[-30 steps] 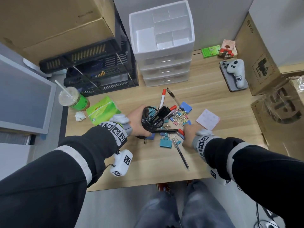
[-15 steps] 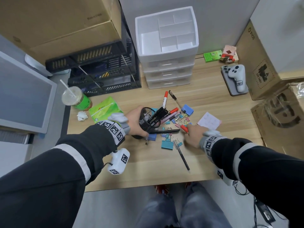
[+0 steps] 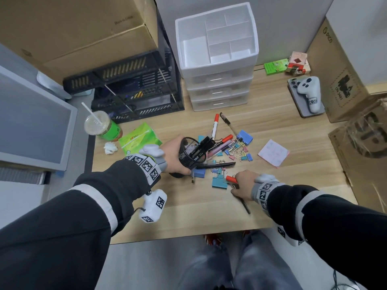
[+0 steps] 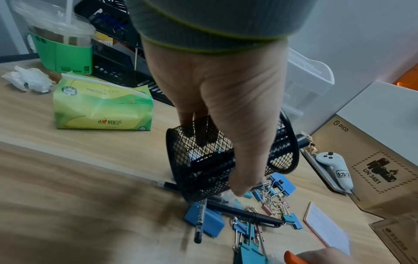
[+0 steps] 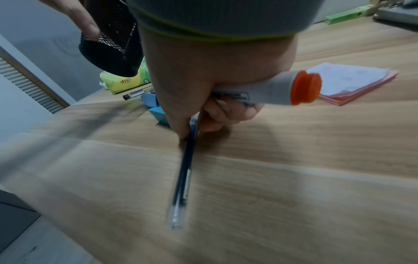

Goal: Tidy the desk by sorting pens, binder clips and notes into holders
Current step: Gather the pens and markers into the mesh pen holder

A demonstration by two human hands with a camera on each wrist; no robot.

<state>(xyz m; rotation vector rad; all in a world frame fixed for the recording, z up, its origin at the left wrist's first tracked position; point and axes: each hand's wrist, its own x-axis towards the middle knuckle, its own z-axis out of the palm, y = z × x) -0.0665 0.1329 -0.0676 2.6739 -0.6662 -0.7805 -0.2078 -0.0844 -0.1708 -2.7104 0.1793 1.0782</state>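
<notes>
My left hand (image 3: 174, 158) grips a black mesh pen cup (image 3: 191, 152) (image 4: 217, 160), tilted on its side above the desk with black pens inside it. My right hand (image 3: 243, 185) (image 5: 203, 100) holds a white marker with an orange cap (image 5: 276, 89) (image 3: 231, 178) in its palm while its thumb and fingers pinch a dark thin pen (image 5: 184, 171) (image 3: 244, 205) lying on the wood. Loose pens (image 3: 221, 143), coloured binder clips (image 3: 240, 150) and a pad of notes (image 3: 273, 152) lie scattered between and behind the hands.
A white drawer organiser (image 3: 216, 51) with open top compartments stands at the back. A black tray rack (image 3: 129, 88), an iced drink cup (image 3: 102, 125), a green tissue pack (image 3: 139, 140) and a crumpled tissue (image 3: 110, 147) sit left. A controller on a phone (image 3: 308, 95) and cardboard boxes (image 3: 343, 80) are right.
My right hand pulled back toward the desk's front edge with the orange-capped marker and now pinches the thin dark pen. The left hand keeps the tilted cup in place.
</notes>
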